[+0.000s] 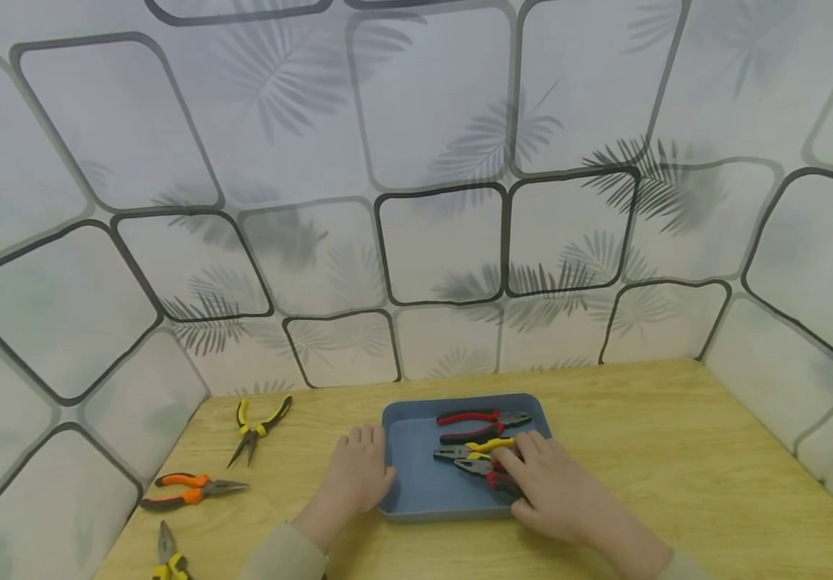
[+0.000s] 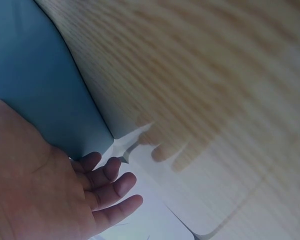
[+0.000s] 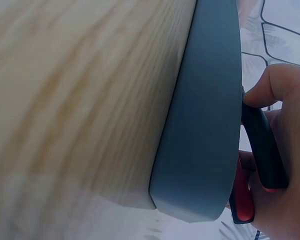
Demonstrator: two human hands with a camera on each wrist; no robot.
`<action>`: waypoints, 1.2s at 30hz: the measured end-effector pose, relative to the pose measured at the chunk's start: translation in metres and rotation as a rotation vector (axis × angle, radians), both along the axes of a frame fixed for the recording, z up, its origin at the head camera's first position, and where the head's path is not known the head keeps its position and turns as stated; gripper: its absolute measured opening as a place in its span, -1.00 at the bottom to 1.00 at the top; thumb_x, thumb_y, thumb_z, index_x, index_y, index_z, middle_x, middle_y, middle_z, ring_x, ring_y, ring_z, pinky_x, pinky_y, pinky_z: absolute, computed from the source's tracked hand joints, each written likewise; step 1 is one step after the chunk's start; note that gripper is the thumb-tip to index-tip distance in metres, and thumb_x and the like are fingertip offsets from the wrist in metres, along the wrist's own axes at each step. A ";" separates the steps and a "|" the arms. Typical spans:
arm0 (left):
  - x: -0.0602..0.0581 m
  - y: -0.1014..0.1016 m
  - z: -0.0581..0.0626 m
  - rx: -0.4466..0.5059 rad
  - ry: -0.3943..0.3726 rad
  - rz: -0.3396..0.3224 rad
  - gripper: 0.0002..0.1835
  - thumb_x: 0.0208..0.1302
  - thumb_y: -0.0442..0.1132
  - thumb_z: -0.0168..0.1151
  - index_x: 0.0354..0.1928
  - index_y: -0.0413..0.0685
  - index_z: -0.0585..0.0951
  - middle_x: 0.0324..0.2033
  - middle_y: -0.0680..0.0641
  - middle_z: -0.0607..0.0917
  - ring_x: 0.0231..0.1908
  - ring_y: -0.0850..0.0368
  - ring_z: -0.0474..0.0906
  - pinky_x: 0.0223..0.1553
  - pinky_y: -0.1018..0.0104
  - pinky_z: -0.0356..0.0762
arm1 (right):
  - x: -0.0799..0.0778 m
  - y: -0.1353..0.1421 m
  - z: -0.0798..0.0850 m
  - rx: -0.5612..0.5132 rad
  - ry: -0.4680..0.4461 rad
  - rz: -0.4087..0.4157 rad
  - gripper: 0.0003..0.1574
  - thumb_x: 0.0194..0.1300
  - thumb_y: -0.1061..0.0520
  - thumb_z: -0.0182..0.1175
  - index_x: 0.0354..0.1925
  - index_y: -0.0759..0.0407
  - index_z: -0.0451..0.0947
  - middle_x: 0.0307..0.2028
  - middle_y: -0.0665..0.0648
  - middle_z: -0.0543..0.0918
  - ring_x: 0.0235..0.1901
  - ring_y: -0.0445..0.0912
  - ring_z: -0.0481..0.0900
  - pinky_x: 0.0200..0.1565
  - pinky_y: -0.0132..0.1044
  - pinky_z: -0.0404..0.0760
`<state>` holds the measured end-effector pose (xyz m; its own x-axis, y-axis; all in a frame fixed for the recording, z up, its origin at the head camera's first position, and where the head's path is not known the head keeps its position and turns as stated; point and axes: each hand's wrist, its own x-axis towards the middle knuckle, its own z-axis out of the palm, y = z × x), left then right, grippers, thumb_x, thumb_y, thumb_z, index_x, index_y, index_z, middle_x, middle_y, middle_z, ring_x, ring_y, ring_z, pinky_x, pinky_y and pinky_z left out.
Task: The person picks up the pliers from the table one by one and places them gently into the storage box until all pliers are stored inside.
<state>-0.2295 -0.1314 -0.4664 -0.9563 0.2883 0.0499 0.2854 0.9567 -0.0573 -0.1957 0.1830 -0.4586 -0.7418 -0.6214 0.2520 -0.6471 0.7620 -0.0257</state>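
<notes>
A blue-grey tray [image 1: 411, 479] stands on the table with several pliers in it. My right hand [image 1: 557, 487] reaches over its right side and grips pliers with red and black handles [image 3: 264, 147], whose metal head [image 1: 473, 466] points left. Just behind these lie yellow-handled pliers [image 1: 491, 445], partly covered by my fingers. Farther back in the tray are red-handled pliers [image 1: 466, 416]. At the tray's left wall is my left hand [image 1: 360, 474], thumb by the rim and fingers loosely extended along the outside, as the left wrist view shows.
Left of the tray on the wooden table [image 1: 641, 435] lie yellow-and-black long-nose pliers [image 1: 259, 431], orange-handled long-nose pliers [image 1: 192, 490] and another yellow-handled pair [image 1: 168, 556], cut off by the frame's bottom. A patterned wall [image 1: 445, 250] rises behind and at both sides.
</notes>
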 end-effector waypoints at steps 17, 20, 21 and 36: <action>0.001 0.001 0.003 0.002 0.014 -0.006 -0.50 0.39 0.00 0.20 0.10 -0.31 0.50 -0.06 -0.27 0.64 -0.02 -0.16 0.62 0.09 -0.08 0.64 | -0.006 -0.009 0.004 0.031 -0.082 0.033 -0.40 0.11 0.08 0.20 0.18 -0.06 0.52 -0.17 -0.04 0.37 -0.17 -0.13 0.23 -0.10 -0.19 0.34; 0.001 0.001 0.003 0.001 0.015 -0.005 -0.50 0.40 0.01 0.20 0.11 -0.31 0.50 -0.06 -0.27 0.64 -0.01 -0.17 0.62 0.09 -0.08 0.64 | -0.006 -0.012 0.004 0.034 -0.067 0.044 -0.39 0.11 0.08 0.21 0.19 -0.06 0.53 -0.19 -0.06 0.36 -0.17 -0.14 0.24 -0.11 -0.20 0.35; 0.001 0.001 0.003 0.001 0.014 -0.004 -0.50 0.40 0.01 0.20 0.11 -0.31 0.50 -0.06 -0.27 0.64 -0.01 -0.17 0.62 0.09 -0.08 0.64 | -0.007 -0.013 0.004 0.033 -0.064 0.048 -0.39 0.12 0.08 0.21 0.19 -0.06 0.53 -0.20 -0.06 0.35 -0.18 -0.14 0.24 -0.11 -0.21 0.34; 0.000 0.001 0.004 -0.002 -0.026 0.006 -0.47 0.44 0.01 0.18 0.17 -0.32 0.48 0.00 -0.29 0.63 0.05 -0.18 0.61 0.16 -0.10 0.63 | -0.012 -0.022 0.008 0.047 -0.046 0.124 -0.40 0.12 0.08 0.23 0.18 -0.12 0.55 -0.21 -0.09 0.34 -0.21 -0.17 0.20 -0.14 -0.30 0.25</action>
<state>-0.2291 -0.1303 -0.4622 -0.9590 0.2825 0.0241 0.2810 0.9583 -0.0521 -0.2081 0.1614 -0.4509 -0.6691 -0.7191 0.1880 -0.7350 0.6776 -0.0242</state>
